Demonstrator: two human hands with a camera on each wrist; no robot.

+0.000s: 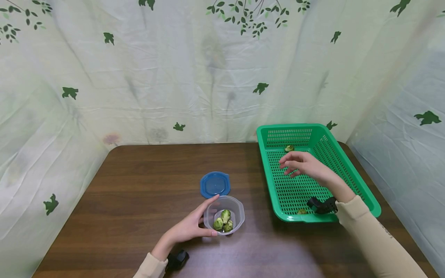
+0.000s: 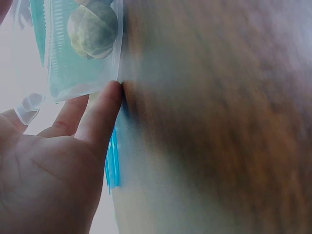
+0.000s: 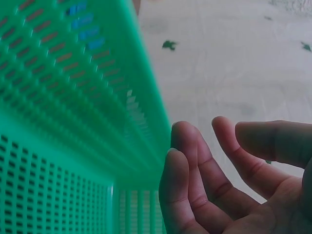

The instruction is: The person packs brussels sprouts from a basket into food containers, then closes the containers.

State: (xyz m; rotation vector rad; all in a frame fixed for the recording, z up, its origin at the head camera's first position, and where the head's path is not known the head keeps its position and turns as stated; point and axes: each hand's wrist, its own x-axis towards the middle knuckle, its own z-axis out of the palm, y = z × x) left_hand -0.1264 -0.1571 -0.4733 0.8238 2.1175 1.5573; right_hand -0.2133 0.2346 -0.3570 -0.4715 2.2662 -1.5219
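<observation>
My left hand point(image 1: 191, 226) holds a small clear plastic container point(image 1: 240, 212) from its left side, thumb near the front and fingers round the back. Three Brussels sprouts point(image 1: 223, 222) lie inside it; one sprout point(image 2: 92, 30) shows through the wall in the left wrist view. Over the green basket point(image 1: 265, 166) hovers my right hand point(image 1: 306, 164), fingers loosely bent and nothing between them. One Brussels sprout point(image 1: 289, 148) sits at the basket's far end, just beyond the fingers. Another sprout point(image 1: 301, 211) lies at the near end, beside the wrist camera.
A blue lid point(image 1: 215, 184) lies on the brown wooden table point(image 1: 156, 173) just behind the container. The basket's raised slotted walls point(image 3: 58, 73) surround the right hand's area. A leaf-patterned curtain point(image 1: 174, 77) hangs along the back and sides.
</observation>
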